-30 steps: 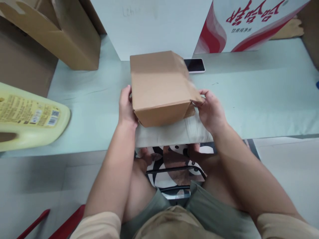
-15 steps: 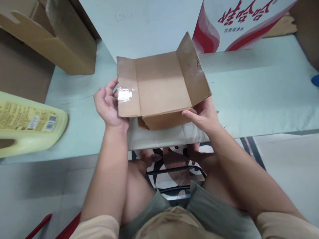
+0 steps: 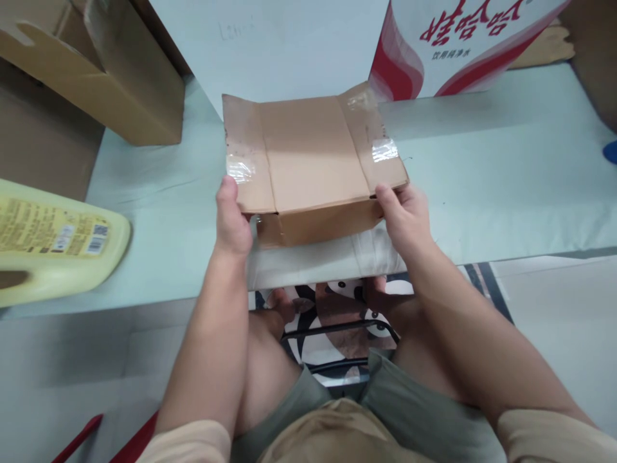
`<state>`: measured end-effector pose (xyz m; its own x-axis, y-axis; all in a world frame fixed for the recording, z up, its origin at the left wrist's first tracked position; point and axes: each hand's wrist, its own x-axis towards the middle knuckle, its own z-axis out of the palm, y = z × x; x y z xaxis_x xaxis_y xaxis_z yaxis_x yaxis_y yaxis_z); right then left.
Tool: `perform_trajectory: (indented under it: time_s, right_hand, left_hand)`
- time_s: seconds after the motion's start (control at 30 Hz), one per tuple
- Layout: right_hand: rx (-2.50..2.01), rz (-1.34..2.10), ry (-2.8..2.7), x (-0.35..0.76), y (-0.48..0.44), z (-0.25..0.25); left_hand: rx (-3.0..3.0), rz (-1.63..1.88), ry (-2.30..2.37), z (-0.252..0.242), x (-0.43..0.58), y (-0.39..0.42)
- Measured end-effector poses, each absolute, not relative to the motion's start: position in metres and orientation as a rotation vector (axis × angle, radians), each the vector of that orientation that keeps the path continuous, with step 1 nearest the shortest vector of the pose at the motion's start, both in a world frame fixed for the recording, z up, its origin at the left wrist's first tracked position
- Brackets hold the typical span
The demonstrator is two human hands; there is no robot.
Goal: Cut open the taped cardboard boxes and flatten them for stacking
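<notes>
A brown cardboard box (image 3: 308, 154) is held between my hands near the front edge of the table. Its side flaps fold outward left and right, with bits of shiny clear tape on both. My left hand (image 3: 232, 218) grips the near corner of the left flap, thumb on top and fingers hidden beneath. At the near right corner my right hand (image 3: 405, 215) pinches the right flap, the thumb on its upper face. A lower cardboard panel hangs below the near edge, over a pale, wrapped-looking surface (image 3: 322, 260).
Pale green cloth covers the table (image 3: 491, 186). A yellow jug (image 3: 62, 244) lies at the left, with an open cardboard box (image 3: 139, 83) behind it. At the back stand a white panel (image 3: 279, 51) and a red-and-white carton (image 3: 448, 64). A blue object (image 3: 610, 152) shows at the far right.
My left hand has closed onto the left flap's near corner. The right flap has swung outward and lies flatter, and my right thumb has moved onto it.
</notes>
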<state>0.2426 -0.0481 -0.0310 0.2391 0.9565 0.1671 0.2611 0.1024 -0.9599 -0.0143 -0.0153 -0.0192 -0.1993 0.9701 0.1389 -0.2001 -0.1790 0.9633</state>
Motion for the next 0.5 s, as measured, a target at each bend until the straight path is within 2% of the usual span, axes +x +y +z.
perform_trajectory:
  time_s: [0.2, 0.27, 0.37, 0.5]
  right_hand:
    - [-1.349, 0.877, -1.108, 0.243, -0.042, -0.039]
    - [-1.318, 0.855, -1.050, 0.242, -0.040, -0.043]
    - [-1.242, 0.831, -0.990, 0.242, -0.039, -0.044]
    - [-1.182, 0.870, -1.015, 0.244, -0.040, -0.039]
  left_hand:
    - [0.976, 1.436, 1.075, -0.004, -0.026, -0.018]
    - [0.916, 1.498, 1.098, -0.005, -0.033, -0.016]
    - [0.964, 1.704, 1.170, -0.013, -0.041, -0.009]
    - [1.017, 1.599, 1.124, -0.035, -0.053, 0.002]
